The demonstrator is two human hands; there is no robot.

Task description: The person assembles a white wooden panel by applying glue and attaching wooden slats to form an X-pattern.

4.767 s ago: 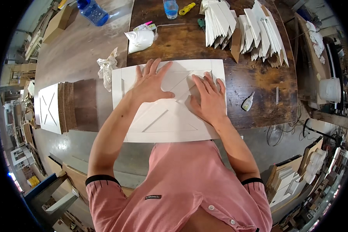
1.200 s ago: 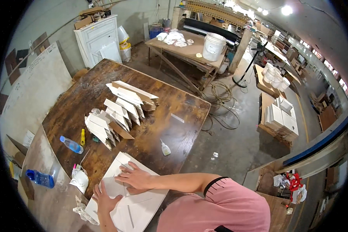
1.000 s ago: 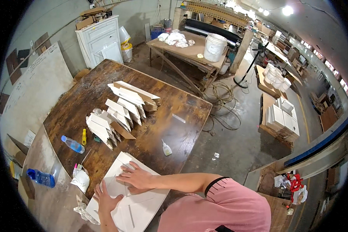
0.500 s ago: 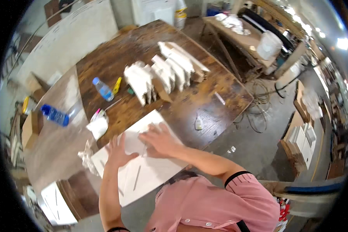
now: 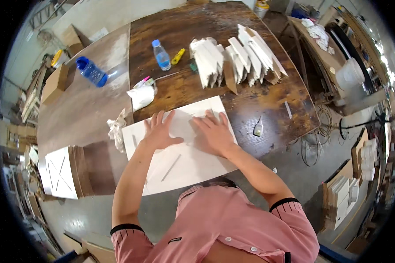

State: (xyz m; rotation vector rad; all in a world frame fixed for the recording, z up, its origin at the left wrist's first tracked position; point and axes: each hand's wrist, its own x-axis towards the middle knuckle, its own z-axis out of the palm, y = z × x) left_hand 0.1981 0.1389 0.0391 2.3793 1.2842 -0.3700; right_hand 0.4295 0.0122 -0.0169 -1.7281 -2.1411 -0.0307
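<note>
A flat white board (image 5: 193,163) with thin dark slots lies at the near edge of the brown table. My left hand (image 5: 159,131) rests on its left half, fingers spread and thumb pointing right. On the right half my right hand (image 5: 215,133) lies palm down, its fingers stretched toward the far edge. Nothing is held in either hand. A crumpled white cloth or paper (image 5: 117,130) touches or nearly touches the board's left edge. Beyond the board sits a white wrapped bundle (image 5: 141,95) with a pink tip. To the right lies a small clear glue-like bottle (image 5: 258,127).
White folded strips (image 5: 208,61) stand in rows farther back. Left of them are a yellow cutter (image 5: 178,57), a clear water bottle (image 5: 162,56) and a blue bottle (image 5: 91,72). A stack topped by a white slotted panel (image 5: 62,173) sits at the left. Cables (image 5: 314,140) lie on the floor.
The view has turned and shifted, so the table sits differently in it. My right hand has slid right across the board, away from my left hand, and its fingers are more spread.
</note>
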